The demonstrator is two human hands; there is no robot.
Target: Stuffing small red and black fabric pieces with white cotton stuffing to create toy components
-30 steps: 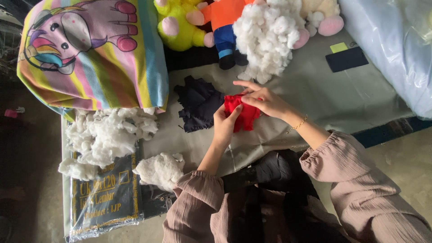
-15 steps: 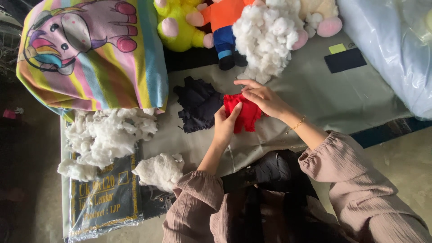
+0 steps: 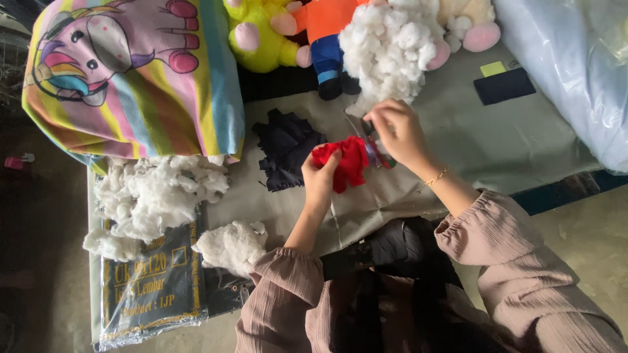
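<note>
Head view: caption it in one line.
Left hand and right hand hold red fabric beside dark cloth.

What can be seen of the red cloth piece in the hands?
The red cloth is a small, bright red piece of soft fabric, crumpled and folded on itself, so its full shape cannot be told. It is held above the grey sheet, just right of a dark cloth pile. The left hand grips its lower left side; the right hand meets its right edge, holding a small object there that is too hidden to identify.

We cannot make out the small object in our right hand; the top edge crops the plush toys.
</note>
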